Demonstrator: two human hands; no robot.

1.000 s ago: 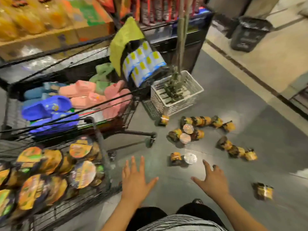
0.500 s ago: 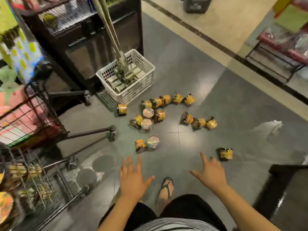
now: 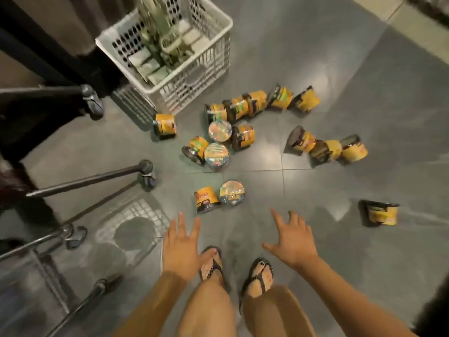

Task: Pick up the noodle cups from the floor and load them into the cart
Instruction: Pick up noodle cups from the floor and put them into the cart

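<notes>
Your left hand (image 3: pixel 181 249) and right hand (image 3: pixel 292 242) hover over the floor (image 3: pixel 340 69), fingers spread, holding nothing. Nearest noodle cups (image 3: pixel 206 199): a pair just ahead of your left fingertips, not touching. A lone cup (image 3: pixel 381 214) lies right of your right hand. The others lie scattered by the white basket (image 3: pixel 170 86).

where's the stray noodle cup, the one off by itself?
Head view, far right: stray noodle cup lies on the floor, right of the right hand, below the three-cup row.

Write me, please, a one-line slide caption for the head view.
Open left hand and open right hand reach toward noodle cups scattered on the grey floor near a white crate.
</notes>
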